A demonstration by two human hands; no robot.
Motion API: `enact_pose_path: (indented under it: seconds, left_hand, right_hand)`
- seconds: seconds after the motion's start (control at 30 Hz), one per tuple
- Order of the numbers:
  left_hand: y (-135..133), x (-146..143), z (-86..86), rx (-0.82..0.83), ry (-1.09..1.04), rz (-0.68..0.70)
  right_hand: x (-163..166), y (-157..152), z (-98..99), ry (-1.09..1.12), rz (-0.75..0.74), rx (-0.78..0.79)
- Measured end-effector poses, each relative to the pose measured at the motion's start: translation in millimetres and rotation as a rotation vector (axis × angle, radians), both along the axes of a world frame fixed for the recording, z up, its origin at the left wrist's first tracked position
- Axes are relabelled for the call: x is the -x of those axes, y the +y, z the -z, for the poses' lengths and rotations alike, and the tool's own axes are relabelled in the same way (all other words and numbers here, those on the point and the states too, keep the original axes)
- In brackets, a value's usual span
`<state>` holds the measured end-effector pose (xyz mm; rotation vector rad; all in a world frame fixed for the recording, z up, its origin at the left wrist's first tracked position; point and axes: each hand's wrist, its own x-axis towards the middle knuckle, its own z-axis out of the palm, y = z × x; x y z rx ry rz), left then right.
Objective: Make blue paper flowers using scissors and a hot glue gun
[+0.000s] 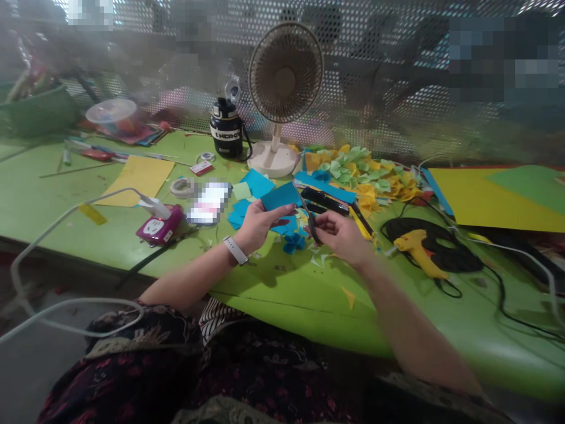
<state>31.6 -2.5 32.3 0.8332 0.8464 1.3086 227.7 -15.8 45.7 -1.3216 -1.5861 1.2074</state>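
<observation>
My left hand, with a pale watch band on its wrist, pinches a piece of blue paper above the table. In my right hand is a pair of scissors, whose blades point up at the paper's right edge; whether they touch it I cannot tell. Below the hands lie a blue paper flower and small paper scraps. More blue sheets rest just behind my left hand. A black stapler-like tool and a yellow cutter lie beyond my right hand.
A fan and a black bottle stand at the back. Folded yellow and green paper pieces are heaped behind. A yellow glue gun with cords lies right; a purple power adapter and a phone lie left.
</observation>
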Motion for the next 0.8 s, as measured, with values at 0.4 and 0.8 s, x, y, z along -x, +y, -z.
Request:
enact_pose_path:
  seconds: [0.4, 0.8]
  left_hand:
    - [9.0, 9.3, -2.2, -0.046, -0.066, -0.146]
    - [5.9, 4.0, 2.0, -0.052, -0.058, -0.082]
  right_hand:
    - [5.9, -5.2, -12.1, -0.067, -0.063, 0.089]
    - [8.4, -7.3, -10.4, -0.050, -0.052, 0.079]
